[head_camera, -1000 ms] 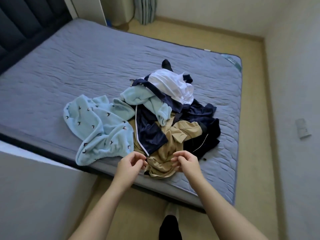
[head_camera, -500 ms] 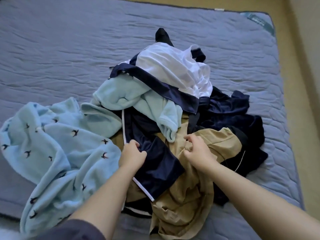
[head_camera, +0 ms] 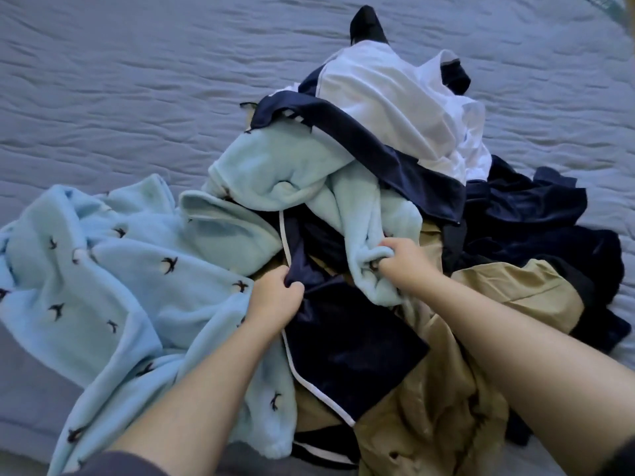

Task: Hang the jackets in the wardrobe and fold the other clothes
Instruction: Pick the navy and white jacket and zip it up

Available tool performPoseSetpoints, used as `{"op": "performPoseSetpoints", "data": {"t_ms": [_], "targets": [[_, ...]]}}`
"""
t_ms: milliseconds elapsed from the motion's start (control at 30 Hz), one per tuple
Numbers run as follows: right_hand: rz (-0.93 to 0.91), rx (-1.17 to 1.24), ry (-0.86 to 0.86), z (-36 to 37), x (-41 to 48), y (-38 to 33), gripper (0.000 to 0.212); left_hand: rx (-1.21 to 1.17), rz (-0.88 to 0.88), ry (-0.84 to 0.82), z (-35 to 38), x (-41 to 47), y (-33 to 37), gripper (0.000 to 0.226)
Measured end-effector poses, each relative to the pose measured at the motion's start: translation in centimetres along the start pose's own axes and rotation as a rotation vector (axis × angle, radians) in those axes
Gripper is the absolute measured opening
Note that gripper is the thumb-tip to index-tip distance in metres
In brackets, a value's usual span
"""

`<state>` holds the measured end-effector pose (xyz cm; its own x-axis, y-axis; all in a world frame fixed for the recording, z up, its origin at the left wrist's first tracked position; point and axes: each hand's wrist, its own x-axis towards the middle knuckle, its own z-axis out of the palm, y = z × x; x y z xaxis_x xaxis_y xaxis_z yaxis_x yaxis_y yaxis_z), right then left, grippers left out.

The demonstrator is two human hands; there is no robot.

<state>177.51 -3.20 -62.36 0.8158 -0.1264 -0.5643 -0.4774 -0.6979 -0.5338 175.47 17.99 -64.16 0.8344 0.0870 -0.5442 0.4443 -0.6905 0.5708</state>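
The navy satin garment with white piping [head_camera: 347, 348] lies at the front of a clothes heap on the bed [head_camera: 137, 80], its edge clenched in the left hand [head_camera: 275, 298]. The right hand [head_camera: 403, 257] grasps the light-blue fleece [head_camera: 309, 173] draped over it. A tan garment [head_camera: 429, 424] lies underneath, a bird-print fleece [head_camera: 120, 269] to the left

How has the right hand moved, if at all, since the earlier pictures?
Yes. The right hand left the crumpled tan garment and shifted slightly left, onto the pale blue fleece garment, whose fold its fingers now grip.
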Motion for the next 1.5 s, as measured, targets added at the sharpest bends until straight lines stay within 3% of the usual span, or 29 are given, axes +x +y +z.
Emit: {"op": "performPoseSetpoints", "data": {"t_ms": [100, 200, 333, 400, 433, 500, 633, 700, 767, 833, 900, 967, 1067, 1167, 1267, 1400, 1500], "targets": [[0.074, -0.098, -0.161, -1.3, -1.1, -0.5, 0.022, -0.333, -0.074, 0.179, -4.8, -0.8, 0.0, 0.012], [0.077, -0.411, -0.345, -3.2, -2.0, -1.8, 0.017, -0.41, -0.052, 0.297, -9.2, -1.5, 0.2, 0.024], [-0.066, -0.676, -0.74, -4.3, -5.4, -6.1, 0.014, -0.262, 0.011, 0.203, -11.8, -2.0, 2.0, 0.017], [-0.133, -0.824, -0.838, -4.4, -7.2, -7.3, 0.015, -0.148, 0.048, 0.12, -11.5, -2.2, 3.5, 0.011], [-0.142, -0.904, -0.834, -4.6, -7.6, -7.3, 0.014, -0.091, 0.071, 0.084, -11.2, -2.1, 4.3, 0.017], [-0.114, -0.994, -0.692, -5.4, -7.6, -6.5, 0.029, 0.04, 0.153, 0.048, -10.5, -1.1, 6.1, 0.057], [-0.053, -0.645, -0.154, -6.6, -4.6, -2.5, 0.039, 0.388, 0.356, 0.135, -8.8, 3.0, 11.1, 0.103], [-0.02, -0.341, 0.052, -6.7, -2.5, -0.6, 0.061, 0.583, 0.425, 0.141, -7.1, 5.2, 13.3, 0.115], [0.041, -0.134, 0.125, -6.3, -0.4, 0.6, 0.089, 0.747, 0.407, 0.148, -5.4, 7.4, 14.3, 0.111], [0.069, -0.087, 0.124, -5.5, 1.1, 1.3, 0.103, 0.794, 0.309, 0.156, -4.4, 9.1, 14.1, 0.075], [0.081, -0.058, 0.11, -4.4, 1.9, 1.6, 0.108, 0.635, 0.269, 0.255, -3.8, 10.1, 13.0, 0.038], [0.136, 0.056, 0.137, -3.8, 2.0, 1.7, 0.111, 0.332, 0.283, 0.382, -4.0, 10.1, 12.1, 0.023], [0.221, 0.248, 0.209, -4.0, 1.6, 0.0, 0.112, -0.146, 0.338, 0.344, -6.8, 9.1, 12.4, 0.008], [0.143, 0.308, 0.329, -5.6, 2.0, -4.8, 0.107, -0.281, 0.504, 0.272, -11.8, 7.1, 13.9, 0.011], [0.014, 0.394, 0.38, -8.3, 2.5, -11.5, 0.071, -0.283, 0.701, 0.198, -15.7, 4.5, 15.3, 0.013], [-0.098, 0.657, 0.371, -12.1, -0.4, -20.5, 0.02, -0.489, 0.682, 0.451, -22.4, 2.7, 17.1, 0.023], [-0.234, 0.838, 0.164, -12.7, -4.3, -27.0, 0.014, -0.635, 0.711, 0.728, -28.8, 1.1, 19.4, 0.027]]}}
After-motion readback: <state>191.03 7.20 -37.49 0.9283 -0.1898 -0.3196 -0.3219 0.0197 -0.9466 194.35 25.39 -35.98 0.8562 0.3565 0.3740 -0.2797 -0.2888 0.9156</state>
